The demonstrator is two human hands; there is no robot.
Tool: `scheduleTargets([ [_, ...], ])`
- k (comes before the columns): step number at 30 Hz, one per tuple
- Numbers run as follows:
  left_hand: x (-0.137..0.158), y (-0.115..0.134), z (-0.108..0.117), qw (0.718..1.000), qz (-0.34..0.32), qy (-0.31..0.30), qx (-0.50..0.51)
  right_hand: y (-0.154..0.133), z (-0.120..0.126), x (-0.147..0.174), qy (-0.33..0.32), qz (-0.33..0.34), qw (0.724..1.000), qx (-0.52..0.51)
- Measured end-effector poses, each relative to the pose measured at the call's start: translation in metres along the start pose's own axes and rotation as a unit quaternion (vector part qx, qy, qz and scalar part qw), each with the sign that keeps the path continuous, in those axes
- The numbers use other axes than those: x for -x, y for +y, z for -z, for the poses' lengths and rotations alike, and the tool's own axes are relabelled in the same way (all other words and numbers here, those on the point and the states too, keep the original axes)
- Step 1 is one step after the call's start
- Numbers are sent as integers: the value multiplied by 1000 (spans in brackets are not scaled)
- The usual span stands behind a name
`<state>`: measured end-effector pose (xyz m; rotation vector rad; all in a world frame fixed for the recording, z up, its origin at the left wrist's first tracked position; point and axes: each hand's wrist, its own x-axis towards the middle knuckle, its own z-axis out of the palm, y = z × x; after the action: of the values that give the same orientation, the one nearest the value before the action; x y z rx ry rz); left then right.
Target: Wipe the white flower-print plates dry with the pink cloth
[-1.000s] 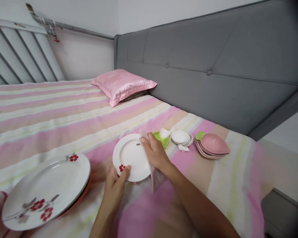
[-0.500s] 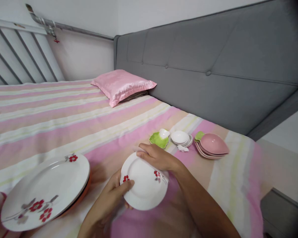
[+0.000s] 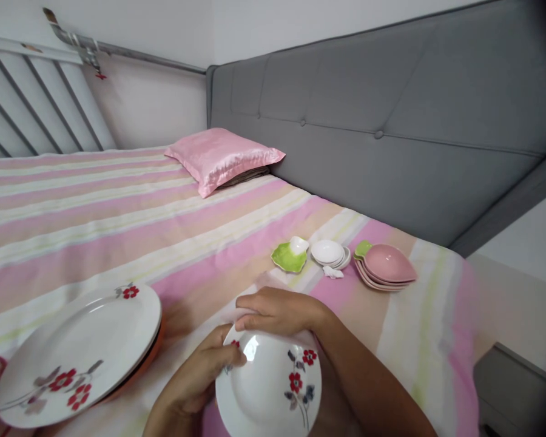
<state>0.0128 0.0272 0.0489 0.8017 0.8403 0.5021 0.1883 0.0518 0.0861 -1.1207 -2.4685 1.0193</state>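
A small white plate (image 3: 264, 382) with red flowers and grey leaves is tilted toward me above the bed. My left hand (image 3: 200, 364) grips its left rim, with the thumb on the upper face. At the far rim is my right hand (image 3: 277, 309), thumb over the edge and fingers closed together. Something pale and thin shows beside that hand, too blurred to make out. To the left lies a large white oval plate (image 3: 86, 340) with similar flowers, on top of an orange-brown item (image 3: 141, 370).
Beyond my right hand are a green leaf-shaped dish (image 3: 289, 258), small white dishes (image 3: 327, 250), a small white piece (image 3: 333, 272) and stacked pink dishes (image 3: 389, 264). A pink pillow (image 3: 225, 155) rests near the grey headboard (image 3: 346, 115). The bed has a striped sheet (image 3: 118, 230).
The small plate has moved nearer to me and turned, so more of its flowers show at the right. Both hands stay on it; the right has shifted slightly left and nearer.
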Motion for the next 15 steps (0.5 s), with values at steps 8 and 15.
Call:
scheduleTargets([
  [8,-3,0,2,966,-97,74,229,19,2,-5,211,-45,965,-147],
  [15,-22,-4,-18,954,-202,112,190,53,-11,-26,510,-150,819,-214],
])
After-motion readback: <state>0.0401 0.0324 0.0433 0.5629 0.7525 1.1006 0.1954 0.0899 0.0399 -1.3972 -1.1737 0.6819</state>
